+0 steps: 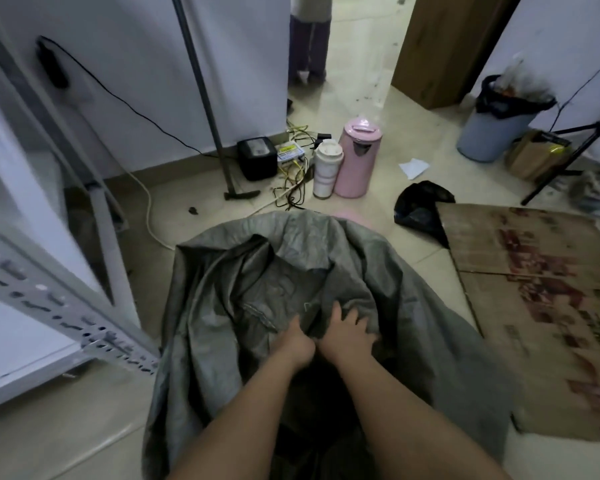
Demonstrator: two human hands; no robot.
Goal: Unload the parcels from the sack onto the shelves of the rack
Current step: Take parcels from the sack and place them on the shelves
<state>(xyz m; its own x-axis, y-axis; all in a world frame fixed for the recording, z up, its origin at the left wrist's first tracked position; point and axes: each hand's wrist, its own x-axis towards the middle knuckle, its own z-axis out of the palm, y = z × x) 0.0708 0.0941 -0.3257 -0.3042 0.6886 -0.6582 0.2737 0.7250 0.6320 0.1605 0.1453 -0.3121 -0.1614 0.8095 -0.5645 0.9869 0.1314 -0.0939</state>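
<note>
Directly below the head camera, a large grey woven sack [291,289] lies on the tiled floor [378,133], with its long axis running away from the person and its dark mouth at the near end, between the two forearms. The left hand [297,342] is closed on a fold of the sack cloth, and the right hand [349,332] lies just beside it with the fingers spread flat on the cloth, pressing and not gripping. Both hands are almost touching each other at the far edge of the opening. No parcel is visible; if any remain, they are hidden under the crumpled cloth or deep in the dark opening, so I cannot tell where they are. The rack [94,327] of white perforated metal stands at the left side, near the sack, so the left hand is the nearer one to it. I judge that the next move is to pull the mouth wider and reach inside, towards the person's own body and downward. A flattened cardboard sheet [534,289] lies on the right, and a pink kettle [357,157] stands further behind the sack.
</note>
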